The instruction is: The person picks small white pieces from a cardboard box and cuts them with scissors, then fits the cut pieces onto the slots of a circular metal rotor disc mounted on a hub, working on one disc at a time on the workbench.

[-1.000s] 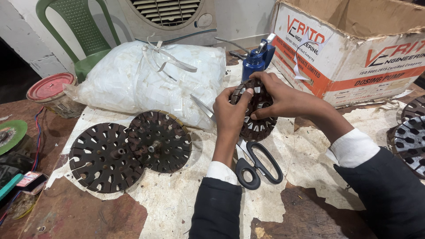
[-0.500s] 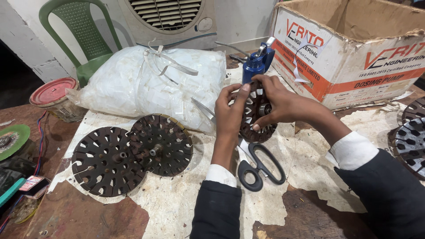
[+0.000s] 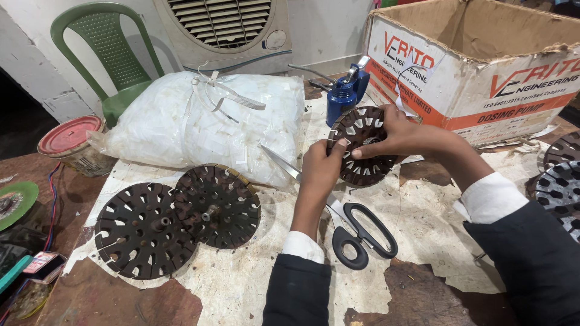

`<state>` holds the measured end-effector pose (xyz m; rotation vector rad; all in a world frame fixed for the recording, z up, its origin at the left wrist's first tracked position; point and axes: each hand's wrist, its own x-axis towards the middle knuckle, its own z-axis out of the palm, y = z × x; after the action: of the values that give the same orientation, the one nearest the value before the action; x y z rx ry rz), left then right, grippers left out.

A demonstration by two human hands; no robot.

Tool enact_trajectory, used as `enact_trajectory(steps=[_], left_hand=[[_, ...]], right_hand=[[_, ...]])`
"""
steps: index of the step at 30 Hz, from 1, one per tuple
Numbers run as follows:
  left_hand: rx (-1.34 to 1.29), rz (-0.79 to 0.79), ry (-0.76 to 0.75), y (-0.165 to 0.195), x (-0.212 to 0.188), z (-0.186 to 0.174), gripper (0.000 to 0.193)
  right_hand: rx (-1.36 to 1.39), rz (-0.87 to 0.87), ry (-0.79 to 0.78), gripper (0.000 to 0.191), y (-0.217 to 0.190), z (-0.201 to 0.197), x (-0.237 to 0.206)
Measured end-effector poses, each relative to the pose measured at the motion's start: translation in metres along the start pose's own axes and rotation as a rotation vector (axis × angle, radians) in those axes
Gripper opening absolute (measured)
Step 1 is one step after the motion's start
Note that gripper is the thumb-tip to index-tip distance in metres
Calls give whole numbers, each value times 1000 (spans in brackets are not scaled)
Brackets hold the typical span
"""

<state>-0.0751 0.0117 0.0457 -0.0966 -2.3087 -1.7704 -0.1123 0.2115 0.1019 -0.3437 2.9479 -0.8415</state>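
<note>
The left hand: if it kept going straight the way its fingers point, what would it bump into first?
The left hand points up and away, fingers already on the slotted dark disc. Past that, the blue oil can probably comes first, though depth is hard to judge.

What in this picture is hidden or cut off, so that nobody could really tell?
Head view:
- Slotted disc: middle and left rim covered by the left hand and right hand.
- Scissors: blades run under the left wrist.
- Oil can: base behind the disc.
- Discs at right: cut by the frame edge.
</note>
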Motion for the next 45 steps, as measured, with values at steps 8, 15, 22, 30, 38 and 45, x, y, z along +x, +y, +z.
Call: enact_trajectory(steps=[8,15,22,30,38,45], left_hand=[[-113,-92,8,9,-5,-3,41],[-147,-136,38,9,-5,-6,38],[-256,-159,74,1,0,-1,37],[-190,-130,53,3,-2,-4,44],[45,14,26,10,-6,-4,40],[-4,72,121,6,-3,-2,42]], right_hand=[[307,97,-87,110,-22,-8,-11],[254,-31,-44,108,-10,-2,-3],[286,-36,-43,111,-8,1,-2],[296,42,-52,89,-14,-1,-3],[445,-22,-41,46,7,-6,11],[644,5,-53,41,19,-15,16]])
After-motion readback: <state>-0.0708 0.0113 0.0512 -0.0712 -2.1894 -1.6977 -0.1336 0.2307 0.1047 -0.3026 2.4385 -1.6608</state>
